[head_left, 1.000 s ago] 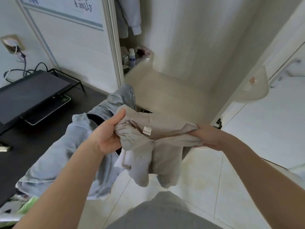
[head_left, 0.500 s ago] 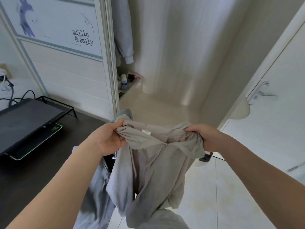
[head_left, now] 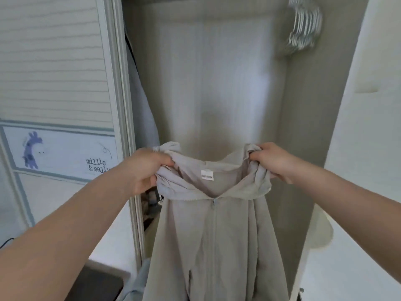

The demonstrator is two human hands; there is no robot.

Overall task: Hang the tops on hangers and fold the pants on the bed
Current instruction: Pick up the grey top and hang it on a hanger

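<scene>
The beige top [head_left: 214, 235] was bunched up a moment ago. Now it hangs straight, held up before the wardrobe [head_left: 217, 72]. The left hand [head_left: 147, 170] and right hand [head_left: 273, 161] each grip a shoulder. It looks ready for the hangers [head_left: 303, 25], up right.

The zip-up top [head_left: 217, 235] is soft, matt grey-beige cloth with a white fabric label [head_left: 207, 174]. The wardrobe back panel [head_left: 217, 72] looks smooth with a slight sheen, perhaps laminate; the sliding door [head_left: 54, 61] is ribbed and matt.
</scene>
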